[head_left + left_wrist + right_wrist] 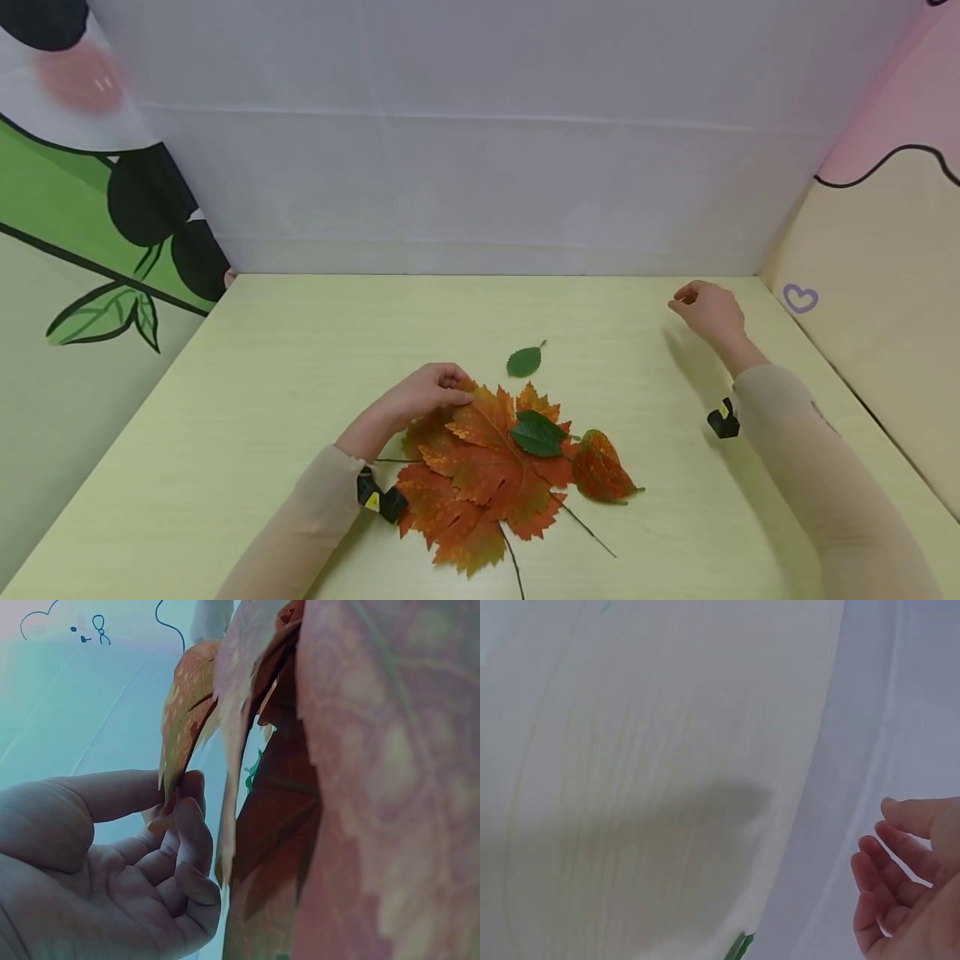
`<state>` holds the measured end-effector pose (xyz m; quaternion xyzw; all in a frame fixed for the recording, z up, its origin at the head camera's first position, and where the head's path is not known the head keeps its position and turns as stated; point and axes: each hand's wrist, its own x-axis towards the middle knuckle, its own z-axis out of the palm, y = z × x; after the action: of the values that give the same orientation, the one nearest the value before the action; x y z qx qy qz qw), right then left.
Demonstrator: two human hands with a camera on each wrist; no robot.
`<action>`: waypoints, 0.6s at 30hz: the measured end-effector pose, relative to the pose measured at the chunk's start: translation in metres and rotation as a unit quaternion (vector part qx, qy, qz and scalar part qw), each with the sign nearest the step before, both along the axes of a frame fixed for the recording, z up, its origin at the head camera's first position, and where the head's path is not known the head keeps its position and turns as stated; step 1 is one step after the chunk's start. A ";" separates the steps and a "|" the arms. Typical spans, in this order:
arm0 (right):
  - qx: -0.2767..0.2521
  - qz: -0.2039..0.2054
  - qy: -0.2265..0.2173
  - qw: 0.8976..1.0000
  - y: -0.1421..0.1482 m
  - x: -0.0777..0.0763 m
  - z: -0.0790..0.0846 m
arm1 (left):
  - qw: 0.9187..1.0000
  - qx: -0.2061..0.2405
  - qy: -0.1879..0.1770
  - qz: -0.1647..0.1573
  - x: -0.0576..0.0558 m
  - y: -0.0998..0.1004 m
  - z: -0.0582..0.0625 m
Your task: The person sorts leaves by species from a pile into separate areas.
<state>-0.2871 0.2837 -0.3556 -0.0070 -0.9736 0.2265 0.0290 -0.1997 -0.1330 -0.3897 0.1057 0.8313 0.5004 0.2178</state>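
Observation:
In the head view my left hand (420, 395) pinches the edge of an orange autumn leaf (487, 417) between thumb and fingertips. That leaf belongs to a pile of several large jagged orange leaves; the left wrist view shows the pinched leaf tip (180, 735) close up. A small green leaf (537, 433) lies on top of the pile. An oval red-and-green leaf (602, 468) lies against its right side. My right hand (708, 313) is raised over the far right of the table, fingers loosely curled, nothing between them in the right wrist view.
Another small green leaf (524, 362) lies on the pale table (315, 333) just behind the pile. Thin dark stems (513, 554) stick out toward the front. A plain whitish wall (480, 183) stands along the back edge, with printed panels on the left and right.

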 end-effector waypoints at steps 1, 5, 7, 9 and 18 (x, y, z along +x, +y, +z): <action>-0.002 0.010 0.002 1.000 -0.004 0.002 0.002 | 1.000 0.000 -0.001 0.000 0.000 0.000 0.000; -0.014 0.050 0.012 0.999 -0.022 0.010 0.007 | 1.000 0.001 -0.003 0.000 -0.001 0.000 -0.001; -0.017 0.069 0.014 0.997 -0.031 0.015 0.009 | 1.000 0.000 -0.003 0.000 -0.001 0.000 -0.002; -0.017 0.084 0.014 0.996 -0.039 0.019 0.009 | 1.000 -0.002 -0.001 0.000 -0.002 0.000 -0.003; -0.032 0.154 0.000 0.987 -0.069 0.044 0.006 | 1.000 -0.003 0.003 -0.002 -0.001 0.001 -0.003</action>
<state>-0.2429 0.2143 -0.3500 0.1425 -0.9551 0.2597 -0.0065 -0.2011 -0.1323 -0.3926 0.1082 0.8333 0.4970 0.2163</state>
